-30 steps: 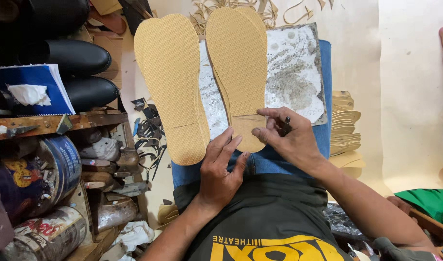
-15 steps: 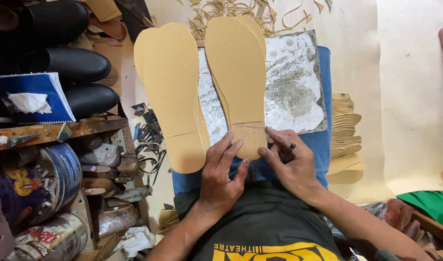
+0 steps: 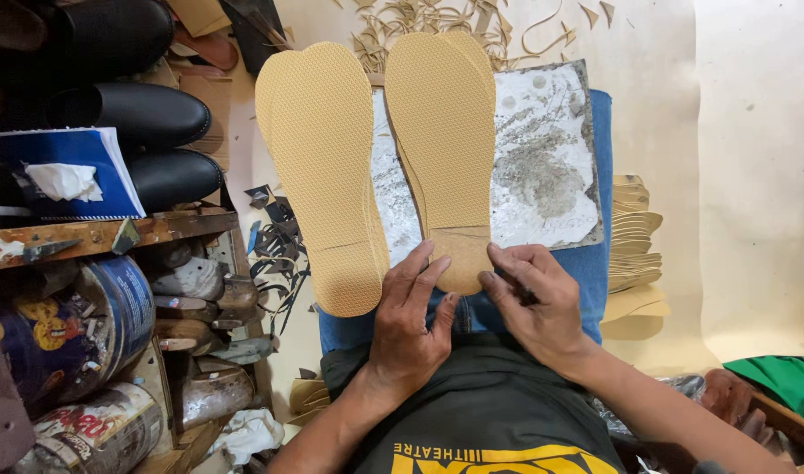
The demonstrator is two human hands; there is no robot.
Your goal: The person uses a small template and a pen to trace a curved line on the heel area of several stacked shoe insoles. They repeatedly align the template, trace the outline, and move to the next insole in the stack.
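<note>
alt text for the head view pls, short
Both hands, left hand and right hand, press the heel of a tan textured shoe sole on a scuffed grey board across the lap; a second tan sole lies left of it.

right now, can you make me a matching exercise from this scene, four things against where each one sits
Things:
1. tan textured sole under both hands
2. second tan textured sole
3. blue spiral notebook
4. heap of tan offcut strips

Places:
A. top, beyond the soles
B. far left, by black shoes
C. left of the scuffed grey board
D. on the scuffed grey board

Pairs: 1-D, 2-C, 3-B, 4-A
</note>
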